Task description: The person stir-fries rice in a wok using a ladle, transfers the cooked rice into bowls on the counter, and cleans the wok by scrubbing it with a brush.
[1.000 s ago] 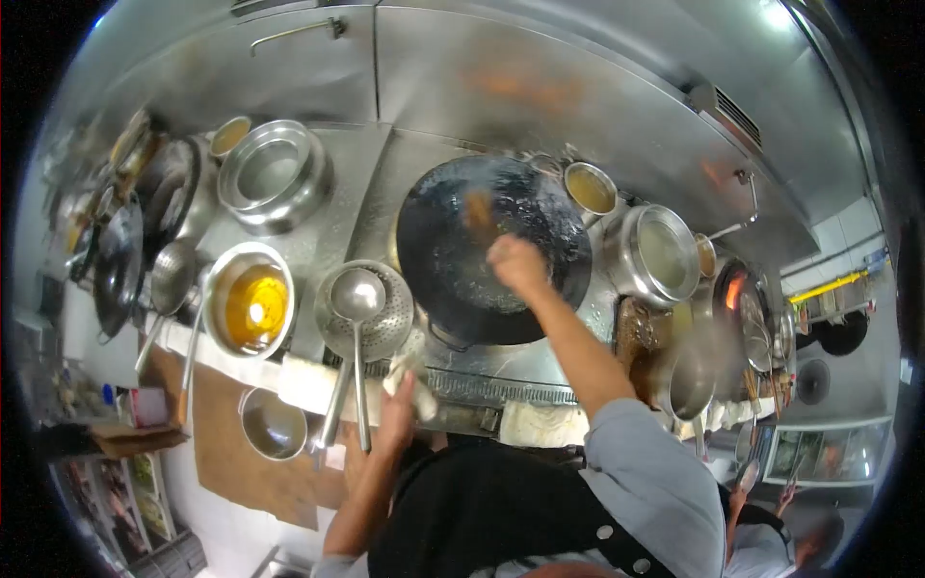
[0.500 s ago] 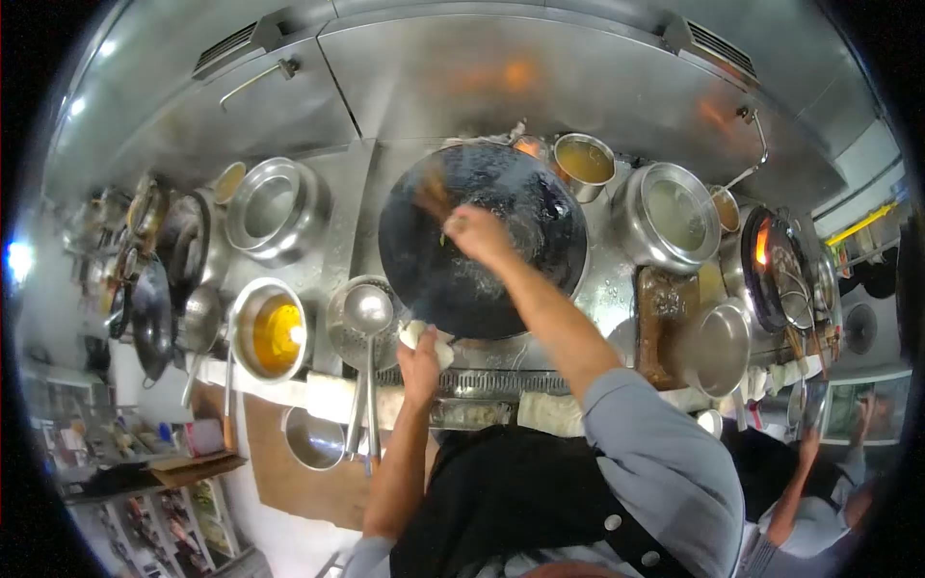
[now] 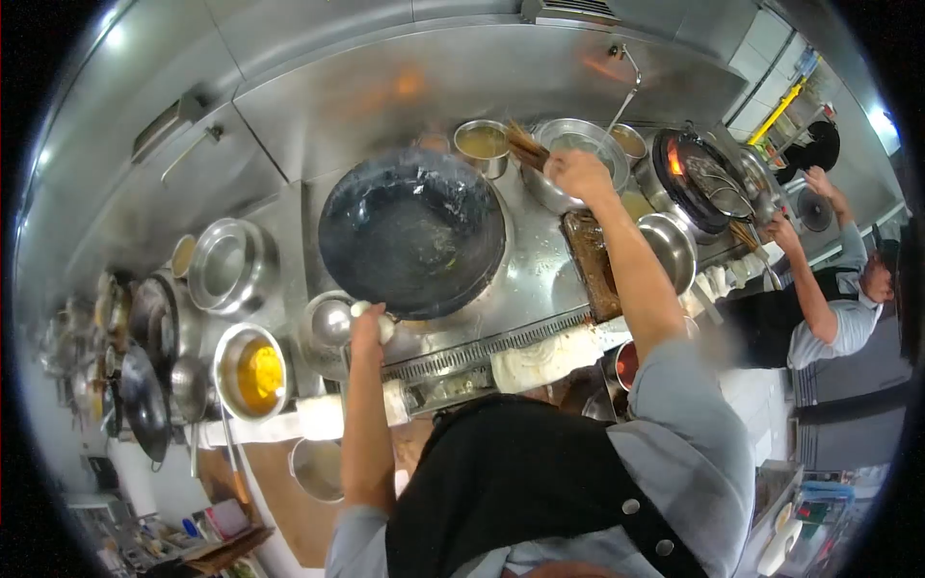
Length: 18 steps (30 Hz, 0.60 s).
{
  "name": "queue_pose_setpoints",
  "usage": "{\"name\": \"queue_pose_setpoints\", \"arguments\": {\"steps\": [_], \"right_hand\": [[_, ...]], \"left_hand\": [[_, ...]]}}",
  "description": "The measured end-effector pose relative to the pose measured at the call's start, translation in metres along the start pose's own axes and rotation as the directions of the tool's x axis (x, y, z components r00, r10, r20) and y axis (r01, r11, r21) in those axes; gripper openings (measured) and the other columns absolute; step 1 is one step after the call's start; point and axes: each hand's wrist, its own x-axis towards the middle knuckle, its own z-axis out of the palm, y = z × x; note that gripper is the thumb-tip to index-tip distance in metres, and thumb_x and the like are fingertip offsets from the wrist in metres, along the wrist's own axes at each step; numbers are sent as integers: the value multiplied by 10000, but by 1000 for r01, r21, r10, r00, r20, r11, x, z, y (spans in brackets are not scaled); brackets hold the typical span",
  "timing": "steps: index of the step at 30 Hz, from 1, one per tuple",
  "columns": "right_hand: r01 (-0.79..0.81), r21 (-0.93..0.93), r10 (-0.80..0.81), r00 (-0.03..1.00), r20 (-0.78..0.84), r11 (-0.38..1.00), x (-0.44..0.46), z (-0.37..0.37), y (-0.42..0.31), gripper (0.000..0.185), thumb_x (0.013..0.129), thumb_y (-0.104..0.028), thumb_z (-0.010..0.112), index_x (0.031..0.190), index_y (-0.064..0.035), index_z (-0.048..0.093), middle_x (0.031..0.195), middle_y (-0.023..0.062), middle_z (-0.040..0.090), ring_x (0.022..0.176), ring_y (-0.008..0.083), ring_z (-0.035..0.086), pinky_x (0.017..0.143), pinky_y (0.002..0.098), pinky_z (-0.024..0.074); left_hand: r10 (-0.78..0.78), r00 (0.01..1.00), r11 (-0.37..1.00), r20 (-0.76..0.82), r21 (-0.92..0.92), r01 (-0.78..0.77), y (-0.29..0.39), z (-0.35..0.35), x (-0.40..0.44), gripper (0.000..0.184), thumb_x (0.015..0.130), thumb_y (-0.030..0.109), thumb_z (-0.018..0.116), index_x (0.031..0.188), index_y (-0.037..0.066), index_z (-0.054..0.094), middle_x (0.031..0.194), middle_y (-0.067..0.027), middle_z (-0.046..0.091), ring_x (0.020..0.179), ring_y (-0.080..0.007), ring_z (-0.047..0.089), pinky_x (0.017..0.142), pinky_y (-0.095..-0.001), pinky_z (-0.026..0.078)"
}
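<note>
A large black wok [image 3: 414, 226] sits on the stove in front of me, its inside wet and a few small bits at the bottom. At its near left rim, my left hand [image 3: 367, 329] is closed around a folded white cloth [image 3: 386, 329]. My right hand [image 3: 578, 175] grips a brown bamboo wok brush [image 3: 526, 146], held to the right of the wok. The bristle end points left, in front of the large metal pot [image 3: 568, 197] and near a smaller pot of yellowish liquid [image 3: 482, 143].
A ladle [image 3: 331, 323] rests left of my left hand. A bowl of yellow oil [image 3: 252, 371] stands farther left, below stacked metal pots [image 3: 227, 265]. Rightward are a brown tray [image 3: 590, 265], a saucepan [image 3: 670, 252], a lit burner [image 3: 677, 166] and a co-worker [image 3: 809, 289].
My right hand has carried the brush out of the wok and over to the right. The view has turned rightward, showing more of the co-worker. My left hand stays at the wok rim.
</note>
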Motion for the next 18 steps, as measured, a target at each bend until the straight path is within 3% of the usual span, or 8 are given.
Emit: {"name": "queue_pose_setpoints", "arguments": {"steps": [3, 4, 5, 6, 7, 10, 11, 18], "right_hand": [[-44, 453, 80, 995, -61, 890, -76, 15, -18, 437, 873, -302, 761, 1242, -72, 717, 1114, 167, 758, 1046, 300, 733, 920, 390, 561], [80, 412, -3, 983, -184, 908, -101, 55, -7, 471, 880, -294, 775, 1258, -27, 693, 1103, 177, 758, 1045, 290, 732, 918, 389, 560], [158, 378, -110, 983, -144, 912, -135, 90, 8, 556, 894, -405, 765, 1330, -78, 657, 1163, 177, 738, 1092, 301, 712, 958, 394, 539], [21, 312, -49, 995, 84, 950, -173, 101, 2, 572, 900, -379, 771, 1342, -39, 639, 1154, 173, 741, 1066, 265, 718, 946, 372, 542], [59, 571, -98, 994, 39, 819, -206, 110, -4, 555, 907, -316, 779, 1346, -13, 626, 1157, 175, 738, 1047, 222, 715, 928, 341, 542], [-99, 694, 124, 992, 14, 713, -253, 134, 28, 528, 923, -253, 773, 1341, 27, 610, 1105, 152, 743, 1010, 162, 696, 908, 310, 537], [-54, 717, 130, 990, -51, 695, -275, 117, 23, 503, 938, -243, 760, 1320, 49, 610, 1037, 126, 743, 979, 145, 679, 899, 310, 534], [-344, 671, 424, 904, 48, 657, -419, 100, 72, 538, 922, -286, 749, 1319, 48, 610, 964, 92, 737, 871, 147, 664, 810, 326, 548]], "left_hand": [[76, 991, 982, 112, -181, -55, -32, 2, -3, 115, 829, 129, 646, 943, 117, 652, 773, -46, 642, 647, -194, 615, 527, -366, 468], [130, 987, 969, 96, -223, -106, -46, 13, -18, 119, 829, 139, 669, 946, 129, 648, 798, -45, 638, 697, -200, 622, 569, -369, 470], [22, 996, 953, 91, -303, 6, -51, 29, -36, 134, 821, 130, 680, 950, 137, 645, 847, -50, 643, 773, -207, 626, 631, -376, 465], [64, 984, 941, 167, -338, -3, -70, 31, -35, 146, 810, 110, 692, 950, 107, 648, 891, -51, 650, 810, -214, 622, 662, -378, 465], [136, 988, 939, 77, -327, -104, -80, 29, -27, 145, 803, 99, 699, 939, 89, 652, 872, -53, 646, 781, -217, 618, 652, -378, 470], [398, 912, 875, -100, -256, -410, -60, -4, -3, 134, 778, 74, 710, 896, 39, 660, 825, -70, 634, 723, -224, 615, 638, -376, 483], [422, 901, 870, -98, -237, -433, -46, -24, 2, 136, 767, 64, 707, 891, 34, 660, 818, -75, 631, 726, -223, 617, 645, -376, 485], [489, 872, 872, -28, 39, -488, 44, -87, -8, 167, 749, 37, 693, 912, 6, 673, 833, -65, 649, 737, -212, 630, 651, -373, 487]]}}
